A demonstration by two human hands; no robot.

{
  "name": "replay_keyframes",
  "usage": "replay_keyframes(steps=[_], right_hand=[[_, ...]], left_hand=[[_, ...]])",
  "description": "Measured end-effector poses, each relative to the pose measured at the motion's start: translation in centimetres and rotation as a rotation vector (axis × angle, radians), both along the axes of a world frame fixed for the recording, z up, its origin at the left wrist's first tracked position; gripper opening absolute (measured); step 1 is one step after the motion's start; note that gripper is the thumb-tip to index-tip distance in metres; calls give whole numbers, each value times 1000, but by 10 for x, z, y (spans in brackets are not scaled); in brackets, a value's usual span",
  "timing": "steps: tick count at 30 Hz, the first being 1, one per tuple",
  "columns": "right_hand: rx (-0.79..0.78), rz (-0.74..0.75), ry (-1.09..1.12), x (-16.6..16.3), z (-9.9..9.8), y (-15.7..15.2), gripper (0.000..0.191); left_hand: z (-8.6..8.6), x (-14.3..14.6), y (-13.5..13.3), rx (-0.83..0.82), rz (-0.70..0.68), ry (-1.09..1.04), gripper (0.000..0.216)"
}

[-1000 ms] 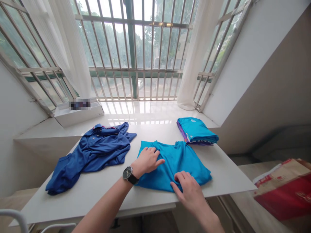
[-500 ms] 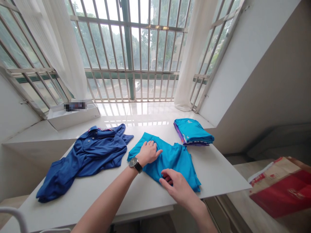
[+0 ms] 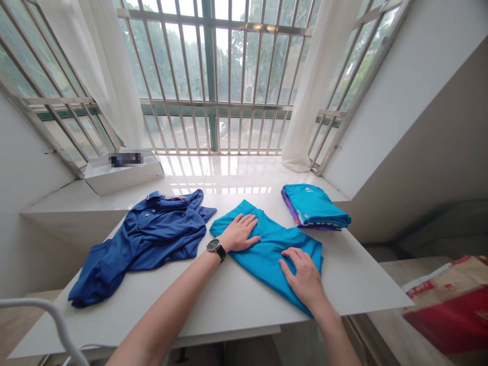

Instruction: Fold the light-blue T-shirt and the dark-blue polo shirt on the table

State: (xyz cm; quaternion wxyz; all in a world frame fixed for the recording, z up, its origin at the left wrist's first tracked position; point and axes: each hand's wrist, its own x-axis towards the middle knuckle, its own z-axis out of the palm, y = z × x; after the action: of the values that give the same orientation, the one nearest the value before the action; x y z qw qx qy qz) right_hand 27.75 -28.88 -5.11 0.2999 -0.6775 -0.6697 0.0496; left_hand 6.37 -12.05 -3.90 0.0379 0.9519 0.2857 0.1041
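Cloth point(image 3: 267, 256) in bright turquoise, doubled into a loose slanting shape, lies on the white worktop point(image 3: 229, 305) under both hands, with its near corner reaching the front edge. The left hand point(image 3: 240, 234), with a dark-strapped watch point(image 3: 214, 245) at the wrist, rests flat on the upper left part, its grip open and fingers outstretched. The right hand point(image 3: 303, 274) sits over the lower right part with fingers loosely bent and thumb apart; its grip looks open too, not pinching any layer. With 2 open palms on slippery-looking fabric, the likeliest trouble is layers sliding over each other: a sideways push from either hand could drag the top sheet and raise creases or turn the whole piece askew. The near corner could slip over the front edge if the right hand pulls back towards the body. Pushing far and right might bump the folded stack point(image 3: 316, 206) just beside it and upset its neat edges, while a sweep to the left could catch the navy polo shirt point(image 3: 163, 234), rumpled and close by. The white box point(image 3: 125, 178) behind, on the sill point(image 3: 229, 175), stands well clear of such mishaps.
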Motion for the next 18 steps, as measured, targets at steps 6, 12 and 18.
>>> replay_keyframes(steps=[6,12,18], right_hand=[[-85,-18,-73,-10,8,0,32],[-80,-12,-7,-13,13,-4,29],[-119,-9,73,-15,21,-12,26]], left_hand=[[2,3,9,10,3,-2,65],[8,11,-32,107,258,-25,48],[19,3,-77,79,347,0,46]])
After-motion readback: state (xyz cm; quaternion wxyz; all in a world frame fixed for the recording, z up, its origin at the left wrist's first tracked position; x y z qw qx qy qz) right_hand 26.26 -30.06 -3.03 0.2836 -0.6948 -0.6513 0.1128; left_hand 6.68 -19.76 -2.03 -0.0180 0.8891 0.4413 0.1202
